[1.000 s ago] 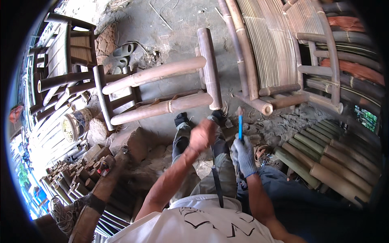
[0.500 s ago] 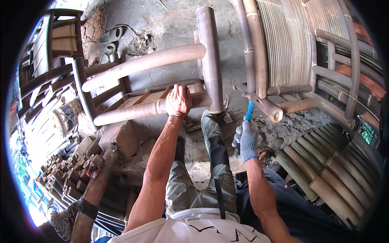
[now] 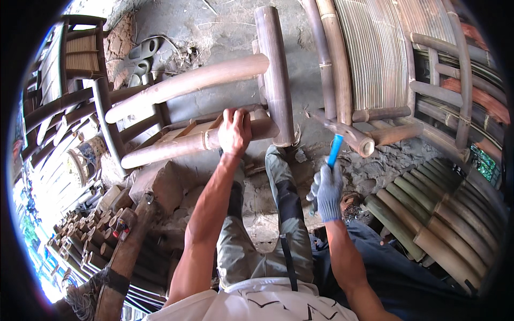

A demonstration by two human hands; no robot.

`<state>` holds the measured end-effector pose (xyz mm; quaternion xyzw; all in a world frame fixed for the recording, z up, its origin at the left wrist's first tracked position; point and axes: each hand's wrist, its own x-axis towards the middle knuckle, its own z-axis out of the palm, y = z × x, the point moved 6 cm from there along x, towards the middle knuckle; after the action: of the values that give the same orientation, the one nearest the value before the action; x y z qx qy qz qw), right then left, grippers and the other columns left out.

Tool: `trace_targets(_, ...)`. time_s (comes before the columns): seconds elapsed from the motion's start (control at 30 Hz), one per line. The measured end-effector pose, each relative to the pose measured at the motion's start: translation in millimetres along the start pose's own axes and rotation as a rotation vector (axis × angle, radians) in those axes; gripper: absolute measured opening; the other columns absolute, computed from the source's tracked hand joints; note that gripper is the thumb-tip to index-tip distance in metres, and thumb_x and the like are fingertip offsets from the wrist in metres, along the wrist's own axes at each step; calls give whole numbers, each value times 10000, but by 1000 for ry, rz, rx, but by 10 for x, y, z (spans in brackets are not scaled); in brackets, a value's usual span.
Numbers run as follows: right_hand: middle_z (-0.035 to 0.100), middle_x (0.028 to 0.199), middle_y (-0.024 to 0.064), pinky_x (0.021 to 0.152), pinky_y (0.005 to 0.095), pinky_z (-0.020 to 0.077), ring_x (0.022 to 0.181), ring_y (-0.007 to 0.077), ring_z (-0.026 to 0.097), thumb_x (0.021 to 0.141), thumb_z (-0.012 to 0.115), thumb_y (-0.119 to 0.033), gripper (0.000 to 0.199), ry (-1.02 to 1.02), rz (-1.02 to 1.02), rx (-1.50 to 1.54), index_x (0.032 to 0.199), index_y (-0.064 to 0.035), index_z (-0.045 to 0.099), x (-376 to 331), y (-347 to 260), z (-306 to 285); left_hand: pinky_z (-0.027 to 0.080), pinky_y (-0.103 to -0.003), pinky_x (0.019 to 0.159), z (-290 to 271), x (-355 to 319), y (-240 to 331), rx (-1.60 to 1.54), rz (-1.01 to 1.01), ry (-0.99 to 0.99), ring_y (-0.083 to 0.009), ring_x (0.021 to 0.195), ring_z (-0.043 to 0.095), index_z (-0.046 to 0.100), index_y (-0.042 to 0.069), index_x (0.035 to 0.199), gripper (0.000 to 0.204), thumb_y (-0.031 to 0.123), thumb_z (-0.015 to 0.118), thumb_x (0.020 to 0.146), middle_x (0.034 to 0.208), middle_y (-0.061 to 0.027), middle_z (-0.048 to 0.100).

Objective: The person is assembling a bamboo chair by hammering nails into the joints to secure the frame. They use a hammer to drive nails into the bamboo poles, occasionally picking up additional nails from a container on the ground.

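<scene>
My bare left hand (image 3: 234, 134) is wrapped over the near rail of a bamboo chair frame (image 3: 166, 151), close to its right end. That rail meets a thick dark bamboo post (image 3: 277, 75), and a second, curved rail (image 3: 187, 85) runs farther off. In a grey knitted glove, my right hand (image 3: 326, 193) is closed around the blue handle of a hammer (image 3: 335, 150). The hammer's head is up and away from me, right of the post, and seems to overlap the end of another bamboo piece in the view; whether they touch I cannot tell.
A finished-looking bamboo chair with a slatted panel (image 3: 375, 59) stands at the right. Split bamboo lengths (image 3: 428, 214) lie stacked below it. Cut bamboo poles (image 3: 91, 235) and a wooden beam (image 3: 120, 262) fill the lower left. Slippers (image 3: 143, 49) rest on the floor beyond the frame.
My right hand has come slightly nearer to me with the hammer, showing more of the blue handle. My left hand keeps its grip on the rail.
</scene>
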<state>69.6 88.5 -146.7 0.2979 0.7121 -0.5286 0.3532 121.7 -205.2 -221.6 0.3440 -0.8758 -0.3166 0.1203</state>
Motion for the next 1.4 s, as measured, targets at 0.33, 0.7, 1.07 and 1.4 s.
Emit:
trace_targets(0.33, 521, 783, -5, 520, 240, 463, 562, 73, 487, 1018, 515, -118, 201, -250, -338, -180, 1200, -32, 523, -17, 102, -12, 451, -311, 607, 448, -766, 416, -453, -386, 39, -170, 636, 544, 713, 33, 932, 168, 147, 764, 819, 836, -73, 662)
trace_targets(0.7, 663, 927, 185, 696, 405, 535, 792, 338, 676, 978, 566, -152, 198, -185, -715, -842, 1127, -23, 583, -106, -145, 173, 456, -308, 611, 516, -824, 441, -513, -502, 27, -168, 633, 550, 730, 42, 933, 174, 178, 772, 833, 831, -75, 678)
trace_targets(1.07, 555, 623, 217, 525, 475, 455, 608, 456, 593, 995, 540, -279, 308, -72, -635, -1013, 933, 21, 569, 96, -46, 119, 498, -360, 674, 484, -759, 484, -379, -485, -53, -263, 701, 630, 716, 26, 913, 163, 160, 747, 825, 860, -139, 675)
trace_targets(1.4, 649, 772, 186, 557, 421, 484, 665, 370, 653, 983, 576, -186, 213, -8, -939, -1164, 1014, 14, 644, 298, 575, -318, 475, -312, 648, 428, -818, 486, -432, -439, 6, -182, 687, 583, 711, 34, 979, 161, 128, 724, 849, 851, -98, 657)
